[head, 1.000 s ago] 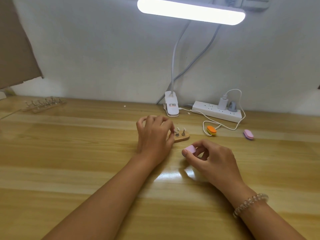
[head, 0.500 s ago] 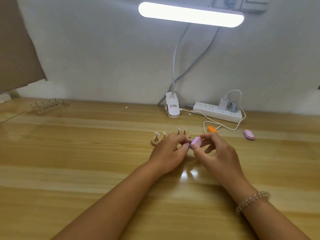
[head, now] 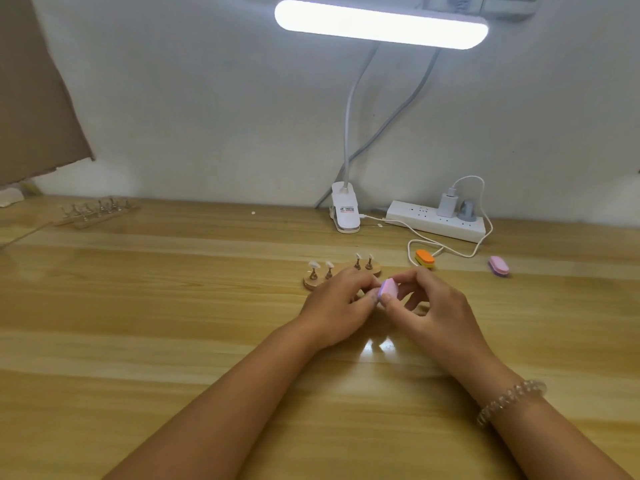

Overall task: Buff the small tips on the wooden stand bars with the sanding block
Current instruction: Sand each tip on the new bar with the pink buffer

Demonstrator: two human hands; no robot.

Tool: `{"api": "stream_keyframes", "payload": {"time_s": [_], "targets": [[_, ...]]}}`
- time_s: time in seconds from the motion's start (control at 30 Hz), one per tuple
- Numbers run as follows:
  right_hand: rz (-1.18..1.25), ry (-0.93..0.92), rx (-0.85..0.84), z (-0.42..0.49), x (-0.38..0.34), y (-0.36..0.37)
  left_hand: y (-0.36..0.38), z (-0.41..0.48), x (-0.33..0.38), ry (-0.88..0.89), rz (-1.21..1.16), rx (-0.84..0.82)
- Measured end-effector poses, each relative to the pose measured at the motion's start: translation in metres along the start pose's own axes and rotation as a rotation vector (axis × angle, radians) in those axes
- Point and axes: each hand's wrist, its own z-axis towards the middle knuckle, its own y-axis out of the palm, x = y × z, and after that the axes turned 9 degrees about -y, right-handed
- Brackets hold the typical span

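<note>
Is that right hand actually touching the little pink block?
Touching. The head view shows the right hand pinching the pink sanding block, with no gap between them.

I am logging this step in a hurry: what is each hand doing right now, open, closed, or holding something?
Left hand: fingers curled at the wooden stand; whether it grips anything cannot be told.
Right hand: pinches the pink sanding block.

Pink sanding block [head: 388, 287] in right hand [head: 440, 315]
</note>
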Motion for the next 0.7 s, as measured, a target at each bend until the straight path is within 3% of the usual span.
{"api": "stream_keyframes", "payload": {"time_s": [0.17, 0.33, 0.47, 0.6, 0.7], "targets": [[-0.028, 0.065, 0.043, 0.0044, -0.0002, -0.0017, -0.0008, 0.0008, 0.0021, -0.009, 0.014, 0.005], [-0.084, -0.059, -0.008, -0.0032, -0.0076, 0.0016, -0.0036, 0.0013, 0.0007, -0.018, -0.023, 0.012], [-0.066, 0.072, 0.066, 0.0044, -0.0031, -0.0014, -0.0020, 0.0005, 0.0013, -0.007, 0.029, -0.003], [-0.047, -0.007, -0.011, -0.0028, -0.0054, -0.0007, -0.0032, 0.0017, 0.0000, -0.021, -0.010, 0.014], [-0.019, 0.050, 0.035, 0.0019, -0.0045, -0.0001, -0.0026, 0.0006, 0.0005, -0.006, 0.023, 0.009]]}}
